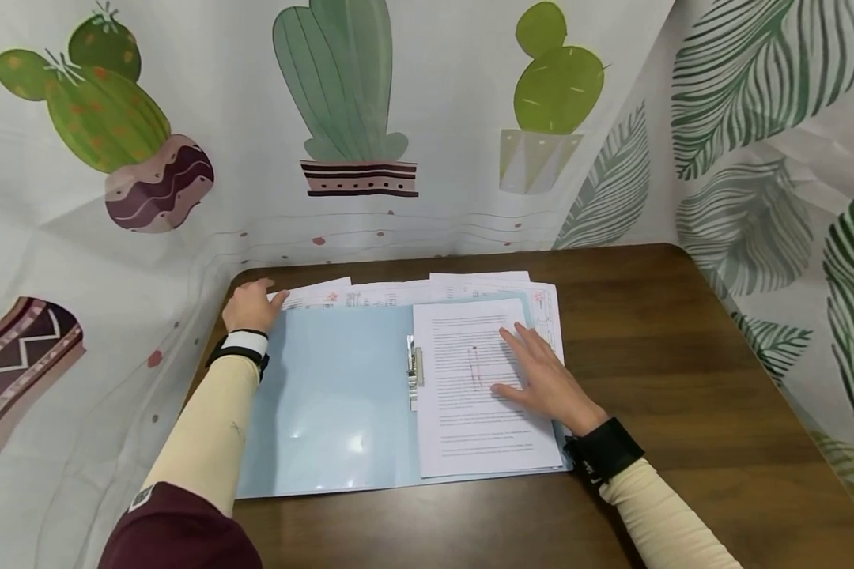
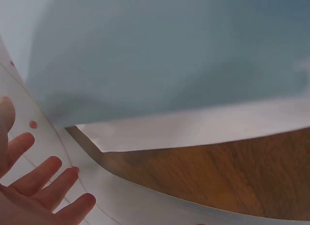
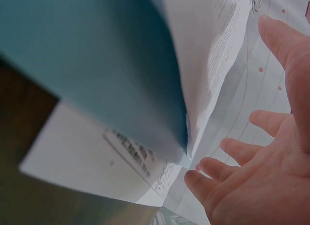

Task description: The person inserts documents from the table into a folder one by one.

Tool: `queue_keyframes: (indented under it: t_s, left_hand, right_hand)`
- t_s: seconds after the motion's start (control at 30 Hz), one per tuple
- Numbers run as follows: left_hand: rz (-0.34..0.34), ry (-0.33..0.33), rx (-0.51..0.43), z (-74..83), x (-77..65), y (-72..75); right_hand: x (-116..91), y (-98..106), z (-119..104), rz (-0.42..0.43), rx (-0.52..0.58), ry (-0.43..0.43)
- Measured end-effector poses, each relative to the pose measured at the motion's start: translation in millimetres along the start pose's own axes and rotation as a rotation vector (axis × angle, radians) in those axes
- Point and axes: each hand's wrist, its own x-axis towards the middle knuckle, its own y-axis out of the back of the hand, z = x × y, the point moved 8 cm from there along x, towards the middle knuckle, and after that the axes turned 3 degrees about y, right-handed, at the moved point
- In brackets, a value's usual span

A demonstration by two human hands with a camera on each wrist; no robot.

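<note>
A light blue folder (image 1: 334,395) lies spread on the table, its metal clip (image 1: 415,371) near the middle. Printed sheets (image 1: 480,442) with small pink marks rest on its right side. At the folder's top left corner is my left hand (image 1: 251,307); in the left wrist view its fingers (image 2: 38,179) are extended, apart from the folder's edge. My right hand (image 1: 544,379) is over the right part of the sheets, fingers spread; whether it touches them I cannot tell. In the right wrist view its fingers (image 3: 235,150) stand apart, holding nothing, beside the sheets' edge.
More printed papers (image 1: 391,294) stick out behind the folder's top edge, some with red stamps. The brown wooden table (image 1: 655,340) extends to the right. A white cloth (image 1: 455,103) with cactus and leaf prints hangs behind it and along its sides.
</note>
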Motion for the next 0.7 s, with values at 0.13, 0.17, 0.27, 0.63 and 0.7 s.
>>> queue_keyframes:
  t_s: [0.13, 0.17, 0.27, 0.63, 0.7]
  left_hand:
    - [-0.027, 0.007, 0.025, -5.7, 8.5, -5.9]
    - [-0.039, 0.010, 0.029, -7.0, 9.9, -8.2]
    - [-0.097, 0.034, 0.031, -9.8, 12.3, -15.3]
    - [-0.302, 0.117, 0.070, -16.0, 20.7, -33.1]
    - [-0.316, 0.124, 0.077, -15.7, 21.9, -35.2]
  right_hand:
    - [-0.3, -1.6, 1.0, 0.003, -0.003, -0.008]
    - [-0.6, -2.1, 1.3, 0.003, -0.001, -0.011]
    - [-1.9, -4.1, 1.4, -0.002, 0.010, -0.017]
    - [-5.9, -5.7, 2.9, -0.001, 0.012, -0.027]
    - [-6.6, -6.0, 3.3, -0.003, 0.012, -0.027]
